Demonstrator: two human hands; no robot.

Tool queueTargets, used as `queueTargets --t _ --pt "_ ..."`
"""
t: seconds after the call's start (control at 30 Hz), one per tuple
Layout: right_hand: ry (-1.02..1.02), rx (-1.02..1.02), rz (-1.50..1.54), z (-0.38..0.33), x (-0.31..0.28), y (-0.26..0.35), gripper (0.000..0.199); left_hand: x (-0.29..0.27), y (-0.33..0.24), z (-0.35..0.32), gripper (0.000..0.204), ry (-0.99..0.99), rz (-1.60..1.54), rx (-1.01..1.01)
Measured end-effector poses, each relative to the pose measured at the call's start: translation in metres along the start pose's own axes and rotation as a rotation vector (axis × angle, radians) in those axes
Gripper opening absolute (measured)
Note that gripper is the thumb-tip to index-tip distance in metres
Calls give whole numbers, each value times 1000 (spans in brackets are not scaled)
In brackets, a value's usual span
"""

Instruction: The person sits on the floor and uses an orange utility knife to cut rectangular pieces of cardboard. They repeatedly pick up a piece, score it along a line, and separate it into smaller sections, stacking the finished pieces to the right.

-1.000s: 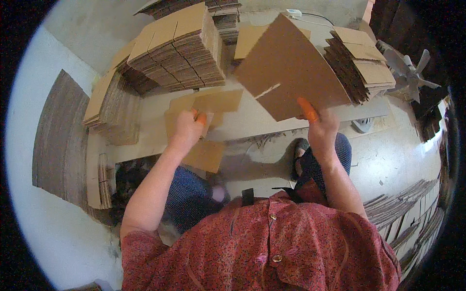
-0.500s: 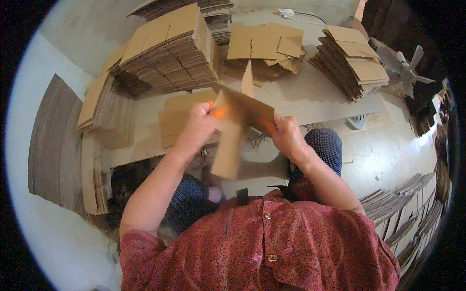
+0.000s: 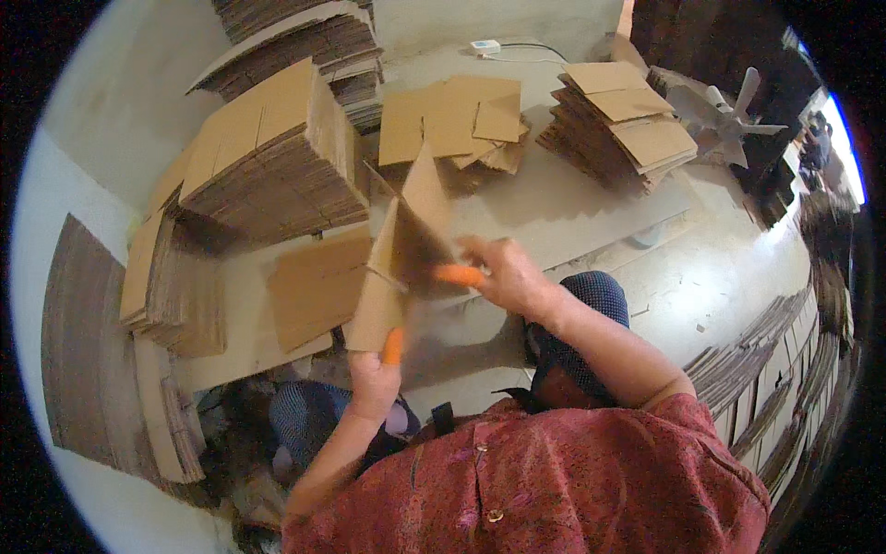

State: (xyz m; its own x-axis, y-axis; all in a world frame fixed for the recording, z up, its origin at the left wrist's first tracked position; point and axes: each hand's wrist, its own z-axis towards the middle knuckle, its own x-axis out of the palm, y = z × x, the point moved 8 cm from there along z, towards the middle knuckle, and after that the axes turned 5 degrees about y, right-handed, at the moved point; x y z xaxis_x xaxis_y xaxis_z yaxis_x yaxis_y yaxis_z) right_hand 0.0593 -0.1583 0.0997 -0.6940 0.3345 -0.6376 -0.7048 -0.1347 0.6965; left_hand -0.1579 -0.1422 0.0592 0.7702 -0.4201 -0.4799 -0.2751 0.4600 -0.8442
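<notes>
A slotted, folded cardboard piece [image 3: 423,198] stands at an angle in front of me, with panels spread apart and blurred in places. My left hand [image 3: 374,379] is closed on its lower end, and an orange cover is on the thumb. At the right side of the piece, my right hand [image 3: 509,277] has its finger and orange-covered thumb at the cardboard edge, its other fingers curled. Below and left of the piece, a flat cardboard sheet [image 3: 314,286] lies on the low table [image 3: 554,198].
A tall stack of cardboard [image 3: 268,138] stands at the left back, with another stack [image 3: 175,277] nearer. Loose sheets [image 3: 471,115] and a fanned pile [image 3: 618,120] lie farther back. A fan [image 3: 729,125] stands at the right. More cardboard [image 3: 766,369] lines the lower right.
My left hand has moved down toward me, to the piece's lower end. The piece has turned more upright with its panels spread. The whole view has shifted slightly.
</notes>
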Motion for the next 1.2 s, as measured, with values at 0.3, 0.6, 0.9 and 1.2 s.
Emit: queueTargets --t 0.3,0.6,0.9,1.2 --pt "-214 386 -481 145 -79 -114 88 -12 7 10 18 -234 164 80" --pt "65 441 -715 209 0 -98 93 -21 1 16 15 -264 -24 -31" --pt "-333 367 483 197 -54 -106 20 -29 -2 15 16 -227 48 48" --pt "-854 -85 809 56 -133 13 13 -29 13 18 20 -302 59 4"
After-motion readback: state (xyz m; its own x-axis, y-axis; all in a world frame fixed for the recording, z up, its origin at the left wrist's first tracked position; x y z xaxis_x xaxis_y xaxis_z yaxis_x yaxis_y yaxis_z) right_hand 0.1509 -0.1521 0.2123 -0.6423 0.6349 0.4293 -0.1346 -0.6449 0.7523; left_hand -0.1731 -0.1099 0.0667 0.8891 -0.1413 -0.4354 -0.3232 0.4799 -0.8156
